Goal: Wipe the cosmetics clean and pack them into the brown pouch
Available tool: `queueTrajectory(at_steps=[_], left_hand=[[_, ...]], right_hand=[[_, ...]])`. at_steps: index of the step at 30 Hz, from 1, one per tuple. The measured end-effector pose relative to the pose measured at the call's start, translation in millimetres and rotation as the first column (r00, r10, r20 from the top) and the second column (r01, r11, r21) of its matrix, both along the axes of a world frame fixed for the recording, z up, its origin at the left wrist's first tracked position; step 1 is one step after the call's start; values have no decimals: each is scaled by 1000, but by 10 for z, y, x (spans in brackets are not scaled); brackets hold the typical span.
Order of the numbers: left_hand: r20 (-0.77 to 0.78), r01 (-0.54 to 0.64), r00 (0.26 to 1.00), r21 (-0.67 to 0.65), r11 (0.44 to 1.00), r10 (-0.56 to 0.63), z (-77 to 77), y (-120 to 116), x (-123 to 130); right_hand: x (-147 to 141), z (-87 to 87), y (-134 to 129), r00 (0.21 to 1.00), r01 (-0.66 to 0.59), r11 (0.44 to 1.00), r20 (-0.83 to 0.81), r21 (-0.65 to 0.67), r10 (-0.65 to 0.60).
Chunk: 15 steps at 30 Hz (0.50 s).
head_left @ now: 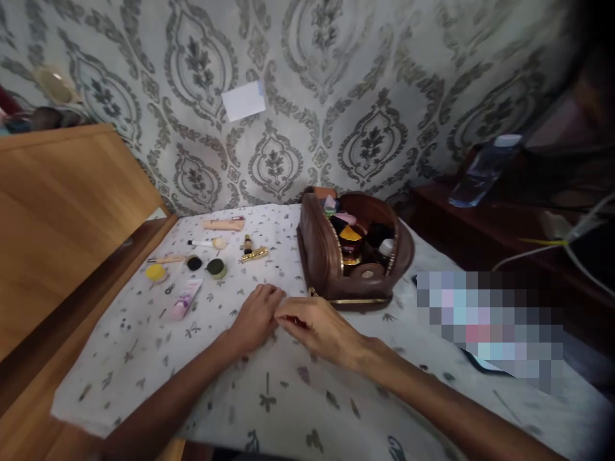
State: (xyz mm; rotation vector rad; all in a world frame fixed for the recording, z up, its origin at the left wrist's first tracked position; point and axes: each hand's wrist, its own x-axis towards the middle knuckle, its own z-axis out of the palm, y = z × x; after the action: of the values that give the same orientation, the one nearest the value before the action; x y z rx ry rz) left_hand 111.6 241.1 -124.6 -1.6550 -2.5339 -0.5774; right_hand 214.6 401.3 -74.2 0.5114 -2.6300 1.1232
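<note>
My left hand [257, 319] rests low over the white printed cloth [269, 400], back upward, with its fingers curled in. Right beside it, my right hand [319, 326] meets it with thumb and fingers bent together. A small dark red patch shows between the right fingers, too little to name. Whatever the left fingers hold, if anything, is hidden. Just beyond the right hand stands a brown toiletry bag [314, 246], unzipped, with jars and bottles inside. A pink tube [186, 299] and a green-topped jar [216, 268] lie left of my hands, near a gold tube [254, 255].
Further left are a yellow-lidded jar [155, 273], a dark round pot [194, 263], a white-handled brush [206, 243] and a peach tube [224, 225]. A wooden panel [72, 205] borders the left. A clear bottle [485, 169] and a partly blurred-out device [485, 365] are at right.
</note>
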Motion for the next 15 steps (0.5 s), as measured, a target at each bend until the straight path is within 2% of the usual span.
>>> queueTrajectory(at_steps=[4, 7, 10, 12, 15], left_hand=[[-48, -127, 991, -68, 990, 124, -9, -252, -49], [-35, -232, 972, -53, 971, 231, 114, -483, -299], [-23, -373, 927, 57, 926, 375, 417, -721, -876], [-51, -532, 842, 83, 843, 537, 630, -854, -1369], [-43, -600, 797, 45, 798, 602, 776, -978, -2040]], right_hand=[[-133, -132, -200, 988, 84, 995, 137, -51, -76], [-197, -159, -345, 975, 112, 987, 205, -112, -88], [-235, -162, -505, 967, 124, 972, 244, -200, -73], [-263, -169, -613, 960, 137, 954, 274, -265, -62], [-317, -212, -761, 935, 168, 916, 353, -364, -31]])
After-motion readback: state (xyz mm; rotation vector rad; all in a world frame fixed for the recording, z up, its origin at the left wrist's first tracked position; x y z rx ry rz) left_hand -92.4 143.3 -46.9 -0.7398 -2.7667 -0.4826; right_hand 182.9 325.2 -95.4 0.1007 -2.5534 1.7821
